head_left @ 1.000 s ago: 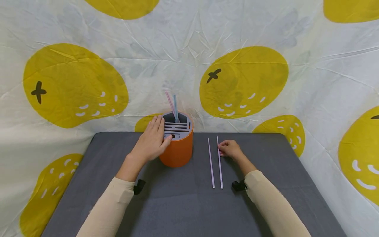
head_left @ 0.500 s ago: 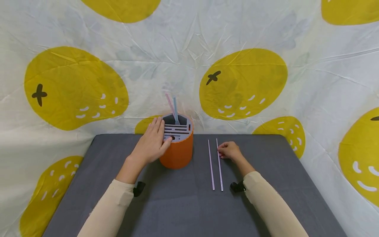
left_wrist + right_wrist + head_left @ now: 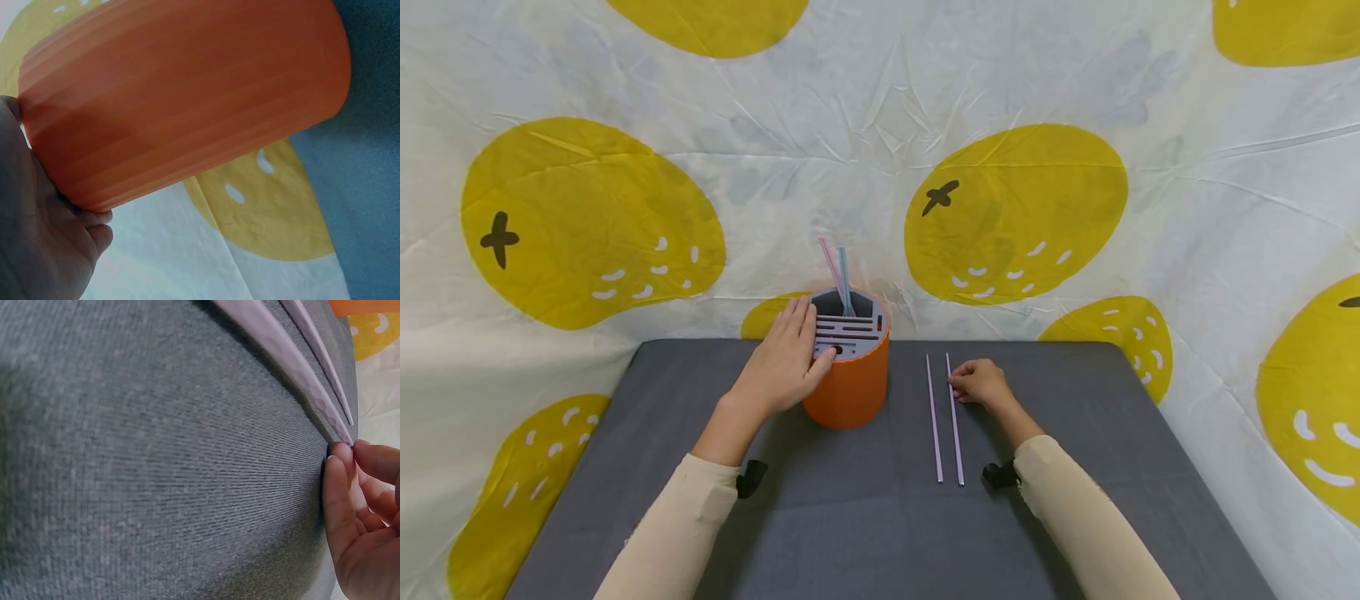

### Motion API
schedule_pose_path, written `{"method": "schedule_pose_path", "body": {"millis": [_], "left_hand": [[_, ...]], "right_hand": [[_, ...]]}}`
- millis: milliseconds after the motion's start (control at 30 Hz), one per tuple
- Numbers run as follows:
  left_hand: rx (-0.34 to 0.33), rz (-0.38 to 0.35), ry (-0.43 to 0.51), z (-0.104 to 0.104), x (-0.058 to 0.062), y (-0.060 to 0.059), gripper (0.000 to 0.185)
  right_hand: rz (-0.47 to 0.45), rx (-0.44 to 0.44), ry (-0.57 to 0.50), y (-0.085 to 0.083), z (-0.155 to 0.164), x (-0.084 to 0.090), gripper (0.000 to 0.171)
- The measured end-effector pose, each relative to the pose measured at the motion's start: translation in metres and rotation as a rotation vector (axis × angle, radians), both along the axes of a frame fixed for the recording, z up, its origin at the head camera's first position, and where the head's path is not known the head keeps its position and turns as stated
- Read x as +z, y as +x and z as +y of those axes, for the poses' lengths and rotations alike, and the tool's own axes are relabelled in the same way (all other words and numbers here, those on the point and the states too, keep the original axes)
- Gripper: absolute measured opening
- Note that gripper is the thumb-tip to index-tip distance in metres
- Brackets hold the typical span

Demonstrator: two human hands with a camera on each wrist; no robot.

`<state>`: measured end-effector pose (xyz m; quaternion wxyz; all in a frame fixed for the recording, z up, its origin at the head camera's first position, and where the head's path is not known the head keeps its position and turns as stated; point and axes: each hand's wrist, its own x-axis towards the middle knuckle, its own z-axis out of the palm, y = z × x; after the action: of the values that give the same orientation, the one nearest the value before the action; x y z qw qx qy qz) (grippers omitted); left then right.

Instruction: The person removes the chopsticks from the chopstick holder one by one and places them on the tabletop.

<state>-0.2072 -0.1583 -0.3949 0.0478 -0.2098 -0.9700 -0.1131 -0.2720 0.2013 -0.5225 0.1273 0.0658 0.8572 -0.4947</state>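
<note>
Straws right of holder

Long beige sleeves, black wrist mounts, bare hands

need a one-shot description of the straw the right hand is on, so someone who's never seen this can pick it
Start at the orange holder near the back of the grey table, gripped by the left hand. To its right two pale purple straws lie flat, side by side. Take the right-hand straw, the one whose far end the right hand pinches; its twin, the left-hand straw, lies untouched.
</note>
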Motion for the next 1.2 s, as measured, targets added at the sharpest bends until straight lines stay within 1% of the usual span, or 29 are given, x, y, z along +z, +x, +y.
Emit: {"method": "schedule_pose_path", "body": {"millis": [167,333,633,767,933,1000,1133,1200], "left_hand": [[0.003,-0.012,0.001,0.0,0.001,0.0,0.079],[0.004,-0.004,-0.004,0.0,0.001,-0.001,0.08],[0.005,0.013,0.002,-0.001,0.002,0.0,0.079],[0.004,0.016,0.006,-0.001,0.001,0.0,0.079],[0.005,0.009,-0.001,-0.001,-0.003,-0.001,0.081],[0.007,0.008,-0.002,-0.001,-0.004,-0.001,0.081],[0.012,0.016,0.0,0.0,-0.004,-0.001,0.08],[0.013,0.014,0.0,0.0,-0.004,-0.001,0.08]], "right_hand": [[0.007,0.002,0.026,-0.002,0.001,-0.003,0.015],[0.007,0.001,0.036,-0.005,0.002,-0.004,0.016],[0.009,0.002,-0.002,0.0,0.003,0.002,0.019],[0.053,0.026,0.008,0.0,0.003,0.005,0.019],[0.137,0.065,0.086,-0.003,0.004,0.012,0.019],[0.169,0.096,0.125,-0.005,0.004,0.015,0.019],[0.229,0.148,0.189,-0.008,0.002,0.029,0.021],[0.257,0.167,0.199,-0.009,0.0,0.038,0.021]]}}
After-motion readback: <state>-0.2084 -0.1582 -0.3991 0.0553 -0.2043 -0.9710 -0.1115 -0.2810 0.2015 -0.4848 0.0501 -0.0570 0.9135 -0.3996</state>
